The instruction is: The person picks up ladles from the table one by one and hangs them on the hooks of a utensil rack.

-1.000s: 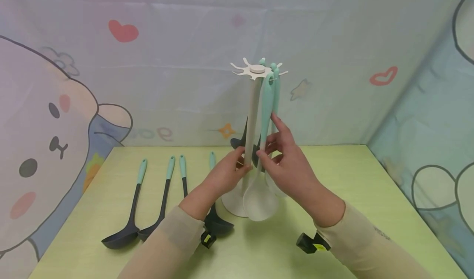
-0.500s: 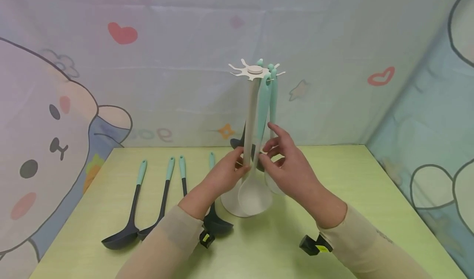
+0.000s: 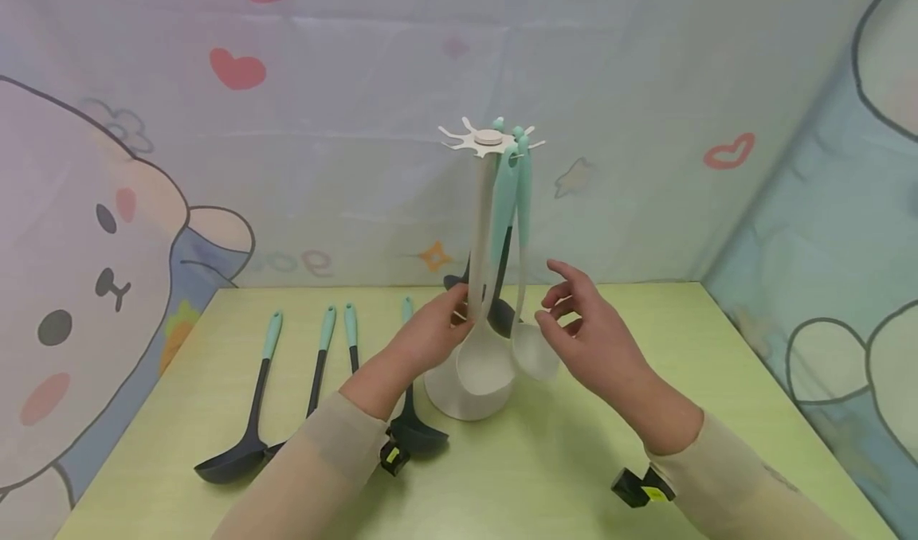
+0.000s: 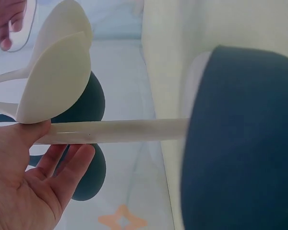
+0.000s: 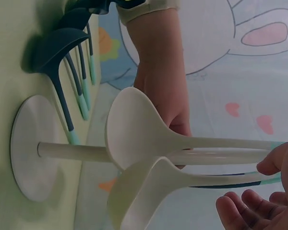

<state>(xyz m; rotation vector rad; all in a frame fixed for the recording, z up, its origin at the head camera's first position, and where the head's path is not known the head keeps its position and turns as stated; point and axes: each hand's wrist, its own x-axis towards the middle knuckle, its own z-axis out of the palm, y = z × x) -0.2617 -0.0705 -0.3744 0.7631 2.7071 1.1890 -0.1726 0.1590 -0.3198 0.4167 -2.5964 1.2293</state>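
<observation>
My left hand [image 3: 430, 329] grips the pole of a white utensil stand [image 3: 482, 229], thumb on one side and fingers on the other in the left wrist view. From the stand's spoked top hang several ladles with mint handles. A white ladle [image 3: 486, 365] hangs nearest the front, and a second white ladle [image 3: 535, 350] hangs to its right. Behind them are dark ladles, one dark bowl [image 3: 502, 317] showing between the white ones. My right hand [image 3: 595, 337] is just right of the second white ladle, fingers loosely bent, with nothing in them.
Several dark ladles with mint handles lie on the table left of the stand, among them one at the far left [image 3: 247, 456] and one beside the base [image 3: 416, 435]. A printed cloth [image 3: 358, 166] hangs behind the table [image 3: 516, 484].
My right hand has let go of the front white ladle and moved right. That ladle now hangs closer to the pole. My left hand stays on the pole.
</observation>
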